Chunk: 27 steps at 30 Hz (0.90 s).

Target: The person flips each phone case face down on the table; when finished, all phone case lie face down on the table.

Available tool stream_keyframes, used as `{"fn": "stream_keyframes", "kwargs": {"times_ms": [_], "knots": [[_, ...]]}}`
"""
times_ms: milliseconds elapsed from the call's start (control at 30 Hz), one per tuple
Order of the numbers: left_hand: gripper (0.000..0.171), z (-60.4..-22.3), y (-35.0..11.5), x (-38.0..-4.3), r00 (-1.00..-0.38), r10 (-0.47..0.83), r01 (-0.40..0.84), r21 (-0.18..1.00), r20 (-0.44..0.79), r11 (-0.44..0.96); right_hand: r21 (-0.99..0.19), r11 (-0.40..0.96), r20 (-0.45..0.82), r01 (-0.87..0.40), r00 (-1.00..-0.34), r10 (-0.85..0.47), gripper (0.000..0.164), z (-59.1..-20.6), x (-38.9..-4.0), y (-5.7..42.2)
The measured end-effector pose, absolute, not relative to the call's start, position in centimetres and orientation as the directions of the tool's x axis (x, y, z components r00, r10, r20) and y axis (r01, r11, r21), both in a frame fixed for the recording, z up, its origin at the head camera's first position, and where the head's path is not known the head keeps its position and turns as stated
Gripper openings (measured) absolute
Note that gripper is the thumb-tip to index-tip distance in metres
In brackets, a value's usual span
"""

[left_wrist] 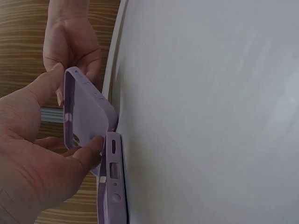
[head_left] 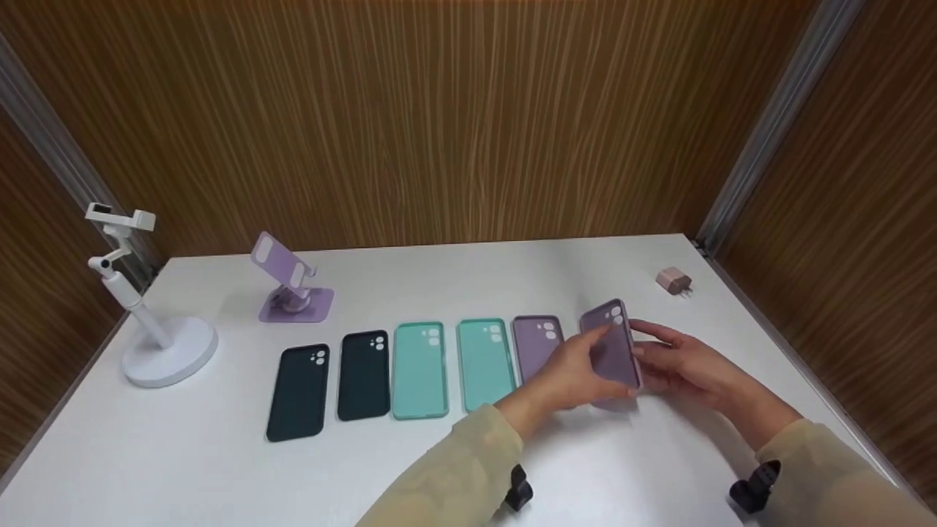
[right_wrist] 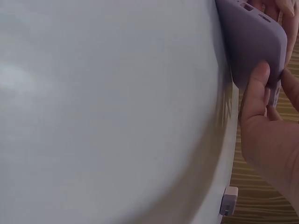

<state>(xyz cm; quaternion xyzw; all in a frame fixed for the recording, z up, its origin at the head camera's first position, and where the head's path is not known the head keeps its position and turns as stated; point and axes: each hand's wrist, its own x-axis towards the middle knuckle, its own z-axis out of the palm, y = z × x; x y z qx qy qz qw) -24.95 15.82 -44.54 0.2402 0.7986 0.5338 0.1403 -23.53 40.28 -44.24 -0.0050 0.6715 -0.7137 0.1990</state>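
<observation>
A purple phone case is held tilted above the right part of the white table. My left hand grips it across its width, with the thumb at one edge and fingers at the other. On the right side, my right hand pinches the case's edge, one finger lying against its outer back. The hollow inside of the held case faces my left palm. Just left of it a second purple case lies flat, partly covered by my left hand.
Further left in the row lie two turquoise cases and two black cases. Behind them stands a purple phone stand. A white stand with a round base is at far left, a pink charger plug at back right.
</observation>
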Motion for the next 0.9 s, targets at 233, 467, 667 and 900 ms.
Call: {"fn": "stream_keyframes", "kwargs": {"times_ms": [233, 467, 667, 900], "knots": [[0.100, -44.6, 15.1, -25.4, -0.841, 0.540, 0.128, 0.960, -0.029, 0.251, -0.955, -0.029, -0.272, 0.295, -0.912, -0.307, 0.076, -44.0, -23.8, 39.3], [0.099, -44.6, 14.8, -25.7, -0.842, 0.536, 0.022, 0.988, -0.063, 0.151, -0.957, -0.026, -0.265, 0.288, -0.910, -0.318, 0.076, -43.8, -23.8, 38.5], [0.102, -44.7, 14.6, -26.0, -0.837, 0.544, -0.019, 0.997, -0.059, 0.080, -0.955, 0.003, -0.279, 0.295, -0.901, -0.332, 0.076, -43.5, -24.3, 37.6], [0.108, -44.4, 14.4, -26.1, -0.785, 0.607, -0.147, 0.989, -0.124, 0.012, -0.955, 0.068, -0.293, 0.288, -0.892, -0.343, 0.073, -43.5, -24.0, 37.5]]}}
